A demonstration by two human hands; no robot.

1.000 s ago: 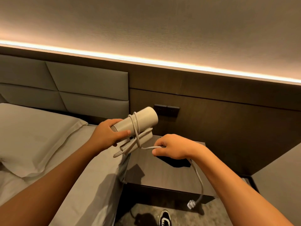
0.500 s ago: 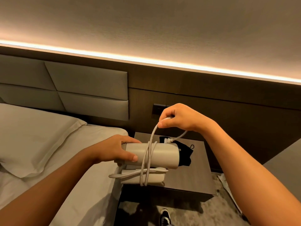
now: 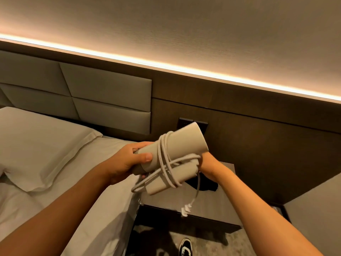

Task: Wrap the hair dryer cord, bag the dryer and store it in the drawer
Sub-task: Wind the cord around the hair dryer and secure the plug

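A beige hair dryer (image 3: 181, 143) is held up in front of me, barrel tilted up to the right, handle folded under it. My left hand (image 3: 129, 161) grips its rear end. Its pale cord (image 3: 164, 163) is looped several times around barrel and handle. My right hand (image 3: 210, 165) is behind and under the dryer, mostly hidden, holding the cord there. The cord's last stretch hangs down with the white plug (image 3: 186, 209) dangling. A black bag (image 3: 204, 183) lies on the nightstand (image 3: 227, 206), partly hidden by my right arm.
A bed with a white pillow (image 3: 36, 145) and sheet lies at left, touching the nightstand. A dark wall switch panel (image 3: 184, 122) sits behind the dryer. My shoe (image 3: 185, 247) stands on patterned carpet below. A grey surface (image 3: 317, 209) is at right.
The dryer has risen and tilted, its barrel now pointing up right. My right hand dropped from above the dryer to behind and under it, adding a loop. The plug now dangles free.
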